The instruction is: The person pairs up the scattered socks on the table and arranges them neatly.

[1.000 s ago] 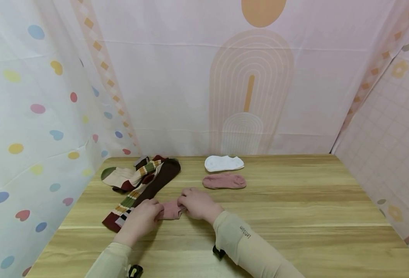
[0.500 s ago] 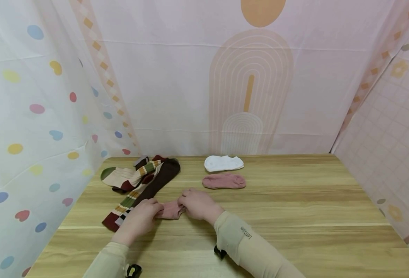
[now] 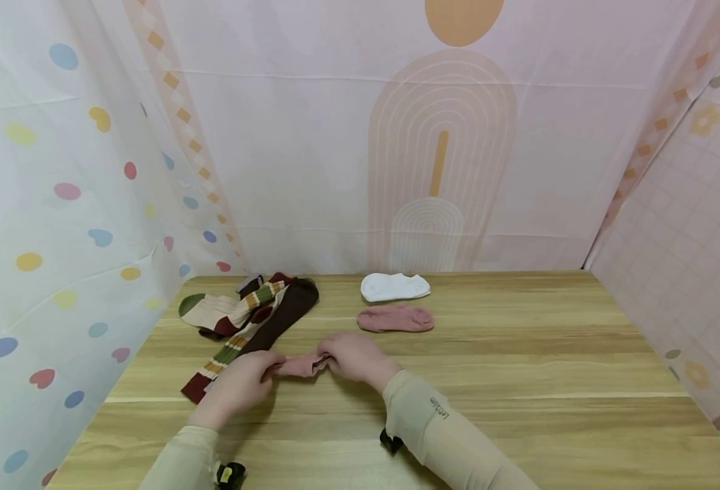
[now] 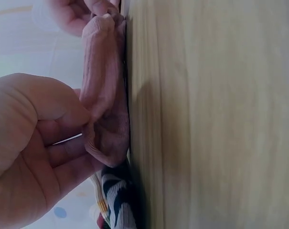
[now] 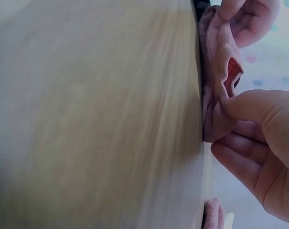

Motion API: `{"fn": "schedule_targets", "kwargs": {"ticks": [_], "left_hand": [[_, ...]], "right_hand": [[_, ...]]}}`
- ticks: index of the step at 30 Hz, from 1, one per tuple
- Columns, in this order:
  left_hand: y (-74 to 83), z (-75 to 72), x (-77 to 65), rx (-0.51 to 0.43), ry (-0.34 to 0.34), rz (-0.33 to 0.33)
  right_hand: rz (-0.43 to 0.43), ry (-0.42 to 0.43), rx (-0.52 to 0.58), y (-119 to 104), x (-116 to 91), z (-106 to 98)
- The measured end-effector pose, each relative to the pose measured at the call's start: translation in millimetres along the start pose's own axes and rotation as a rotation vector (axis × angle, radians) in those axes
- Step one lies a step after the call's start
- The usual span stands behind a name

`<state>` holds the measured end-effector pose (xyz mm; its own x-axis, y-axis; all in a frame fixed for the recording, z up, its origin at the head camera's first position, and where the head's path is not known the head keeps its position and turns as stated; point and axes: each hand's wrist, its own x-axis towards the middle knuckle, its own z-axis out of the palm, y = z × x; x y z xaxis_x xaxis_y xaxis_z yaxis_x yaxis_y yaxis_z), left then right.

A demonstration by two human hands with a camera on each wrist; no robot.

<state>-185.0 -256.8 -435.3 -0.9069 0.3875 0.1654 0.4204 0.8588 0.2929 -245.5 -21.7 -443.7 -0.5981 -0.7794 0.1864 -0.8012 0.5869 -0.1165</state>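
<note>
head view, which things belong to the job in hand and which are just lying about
Job in hand:
held pink sock
left hand and right hand, fingers pinching it
flat pink sock, probably its match

Lying about, it seems:
white sock
striped socks
dark brown sock

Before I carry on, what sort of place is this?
Probably a small staged work booth, though the wider room is out of view. A wood-grain table has printed cloth at its back and both sides, and socks lie on it.
</note>
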Motion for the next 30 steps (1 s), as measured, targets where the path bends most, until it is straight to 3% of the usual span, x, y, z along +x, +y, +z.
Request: {"fn": "schedule_targets", "kwargs": {"ticks": [10,23,30], "left_hand": [[-5.1,-0.1,-2.3,-0.074,0.107,0.001],[-8.5,-0.4,-4.5,-0.098,0.047,-0.031],[-7.6,0.4,-6.6,-0.155,0.093,-0.067]], "right_hand": [[0.072,0.044,0.164,7.9,-2.8,-0.3],[0.139,0.039,0.273,10.3,-5.7,-7.5],[0.151,0.036,0.347,12.5,-12.1,-10.0]]}}
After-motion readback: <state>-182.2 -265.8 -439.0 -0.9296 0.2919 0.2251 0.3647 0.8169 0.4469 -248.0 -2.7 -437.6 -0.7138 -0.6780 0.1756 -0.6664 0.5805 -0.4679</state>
